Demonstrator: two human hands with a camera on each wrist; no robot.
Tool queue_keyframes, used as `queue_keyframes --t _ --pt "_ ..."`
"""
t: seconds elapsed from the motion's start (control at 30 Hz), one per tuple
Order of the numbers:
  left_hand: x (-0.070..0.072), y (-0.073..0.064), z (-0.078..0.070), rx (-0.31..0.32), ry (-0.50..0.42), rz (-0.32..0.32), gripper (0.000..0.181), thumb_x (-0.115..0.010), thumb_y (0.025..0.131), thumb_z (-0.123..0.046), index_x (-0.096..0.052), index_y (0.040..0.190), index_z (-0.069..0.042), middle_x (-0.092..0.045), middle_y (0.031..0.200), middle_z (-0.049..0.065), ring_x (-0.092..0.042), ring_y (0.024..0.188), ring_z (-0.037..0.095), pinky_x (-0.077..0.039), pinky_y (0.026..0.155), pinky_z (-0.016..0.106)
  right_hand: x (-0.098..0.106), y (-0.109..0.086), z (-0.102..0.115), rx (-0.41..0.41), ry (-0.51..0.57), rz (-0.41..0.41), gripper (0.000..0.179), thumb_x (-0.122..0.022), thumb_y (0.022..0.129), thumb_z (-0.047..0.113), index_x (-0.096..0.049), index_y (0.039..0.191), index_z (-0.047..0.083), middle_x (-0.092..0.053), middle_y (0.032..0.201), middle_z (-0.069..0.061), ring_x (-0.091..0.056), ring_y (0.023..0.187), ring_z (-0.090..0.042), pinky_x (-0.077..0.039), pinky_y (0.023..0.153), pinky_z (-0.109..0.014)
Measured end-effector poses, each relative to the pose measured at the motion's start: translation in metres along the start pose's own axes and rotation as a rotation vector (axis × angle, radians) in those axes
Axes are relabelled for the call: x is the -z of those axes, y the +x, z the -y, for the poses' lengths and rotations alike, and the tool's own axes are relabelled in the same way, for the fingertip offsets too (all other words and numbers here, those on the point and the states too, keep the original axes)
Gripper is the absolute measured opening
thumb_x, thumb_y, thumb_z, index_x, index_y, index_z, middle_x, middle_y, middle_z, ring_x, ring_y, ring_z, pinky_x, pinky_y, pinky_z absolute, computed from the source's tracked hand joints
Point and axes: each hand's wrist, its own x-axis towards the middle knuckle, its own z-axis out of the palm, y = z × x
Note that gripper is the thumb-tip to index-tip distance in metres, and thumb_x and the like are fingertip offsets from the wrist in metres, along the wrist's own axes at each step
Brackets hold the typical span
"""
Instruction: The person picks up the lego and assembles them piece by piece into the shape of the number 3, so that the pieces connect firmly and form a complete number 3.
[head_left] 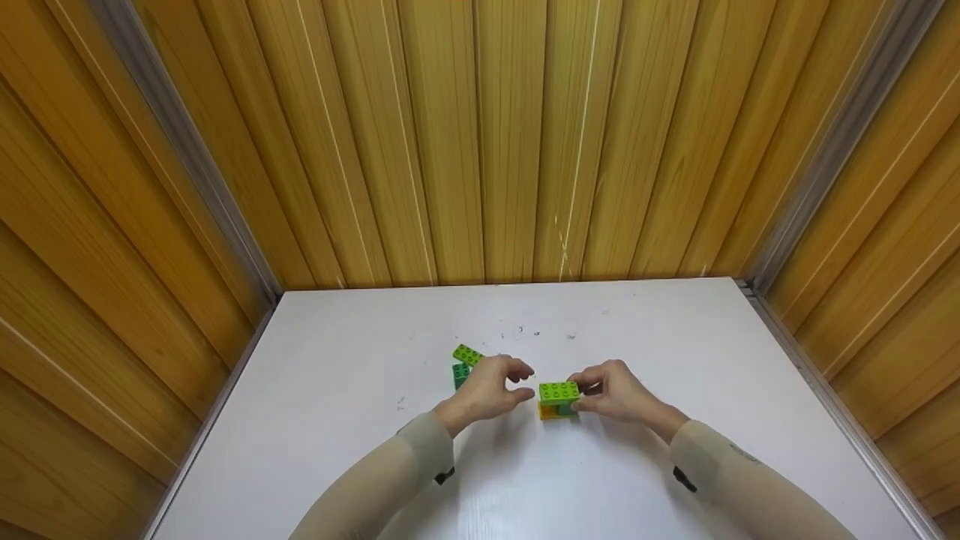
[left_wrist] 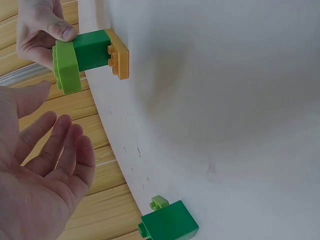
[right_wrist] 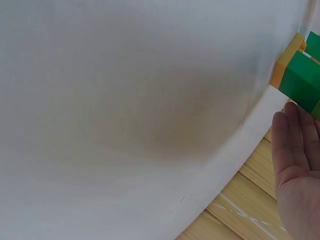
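A small stack of toy building bricks stands on the white table (head_left: pixel 495 480): a lime green brick (head_left: pixel 559 391) on top, a dark green brick (left_wrist: pixel 91 50) beneath it, and an orange brick (left_wrist: pixel 119 54) at the base. My right hand (head_left: pixel 616 394) pinches the stack's right side, its thumb on the near side and fingers behind. In the right wrist view its fingers lie along the dark green brick. Just left of the stack, my left hand (head_left: pixel 487 388) holds nothing, its fingers loosely curved and the thumb apart, facing the bricks.
Behind the left hand lie a loose lime green brick (head_left: pixel 467 354) and a loose dark green brick (head_left: pixel 460 372), partly covered by that hand. Wood-patterned panels (head_left: pixel 510 150) rise along the table's back and sides, with grey metal posts (head_left: pixel 187 150) at the corners.
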Motion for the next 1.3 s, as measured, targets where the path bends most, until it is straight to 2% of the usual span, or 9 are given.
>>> queue_keyframes --t 0.1,0.3,0.63,0.87,1.0,1.1,1.3 --pt "0.004 -0.003 0.004 0.0 0.005 -0.007 0.033 -0.08 0.105 -0.025 -0.08 0.136 -0.014 -0.079 0.135 0.009 -0.071 0.122 0.02 -0.061 0.108 0.044 0.0 -0.001 0.001 -0.02 -0.002 -0.006 0.035 -0.092 0.091 0.009 -0.085 0.125 0.006 -0.084 0.127 -0.016 -0.081 0.113 -0.031 -0.068 0.102 -0.049" --pt "0.012 -0.008 0.012 -0.018 0.011 -0.024 0.034 -0.08 0.104 -0.024 -0.079 0.135 -0.009 -0.08 0.135 0.011 -0.072 0.122 0.023 -0.062 0.107 0.046 0.0 -0.003 0.001 -0.012 0.002 -0.01 0.036 -0.092 0.09 0.008 -0.085 0.125 0.004 -0.084 0.127 -0.018 -0.081 0.11 -0.027 -0.068 0.1 -0.042" --pt "0.027 -0.015 0.027 -0.005 0.009 -0.104 0.035 -0.081 0.103 -0.022 -0.079 0.135 -0.007 -0.079 0.135 0.012 -0.072 0.127 0.031 -0.061 0.11 0.052 0.0 -0.001 0.002 -0.02 -0.023 -0.015 0.037 -0.092 0.09 0.009 -0.084 0.126 0.005 -0.084 0.127 -0.017 -0.08 0.113 -0.029 -0.068 0.1 -0.043" --pt "0.039 -0.019 0.044 -0.037 -0.043 -0.15 0.037 -0.084 0.101 -0.016 -0.078 0.135 -0.002 -0.078 0.136 0.021 -0.073 0.129 0.043 -0.062 0.11 0.057 -0.001 -0.002 0.004 -0.053 -0.019 -0.02 0.039 -0.093 0.09 0.01 -0.084 0.128 0.006 -0.084 0.128 -0.015 -0.08 0.114 -0.026 -0.068 0.099 -0.038" --pt "0.042 -0.021 0.055 -0.024 -0.078 -0.151 0.04 -0.084 0.1 -0.015 -0.077 0.136 0.0 -0.077 0.139 0.024 -0.072 0.133 0.045 -0.06 0.115 0.057 -0.001 -0.002 0.004 -0.008 0.0 -0.018 0.039 -0.093 0.09 0.008 -0.083 0.127 0.001 -0.084 0.126 -0.018 -0.079 0.108 -0.021 -0.069 0.097 -0.036" --pt "0.043 -0.022 0.064 -0.011 -0.065 -0.168 0.042 -0.086 0.099 -0.014 -0.076 0.137 0.0 -0.077 0.14 0.022 -0.071 0.136 0.044 -0.058 0.118 0.059 -0.001 -0.001 0.003 0.032 0.009 -0.018 0.038 -0.093 0.089 0.006 -0.083 0.125 -0.003 -0.084 0.123 -0.021 -0.079 0.104 -0.018 -0.069 0.096 -0.037" --pt "0.043 -0.024 0.077 0.043 -0.011 -0.222 0.045 -0.089 0.095 -0.015 -0.078 0.137 -0.003 -0.077 0.141 0.016 -0.065 0.142 0.043 -0.046 0.126 0.067 -0.002 0.0 0.003 0.009 0.001 -0.013 0.039 -0.093 0.09 0.007 -0.083 0.127 -0.001 -0.084 0.126 -0.021 -0.08 0.108 -0.021 -0.069 0.095 -0.033"
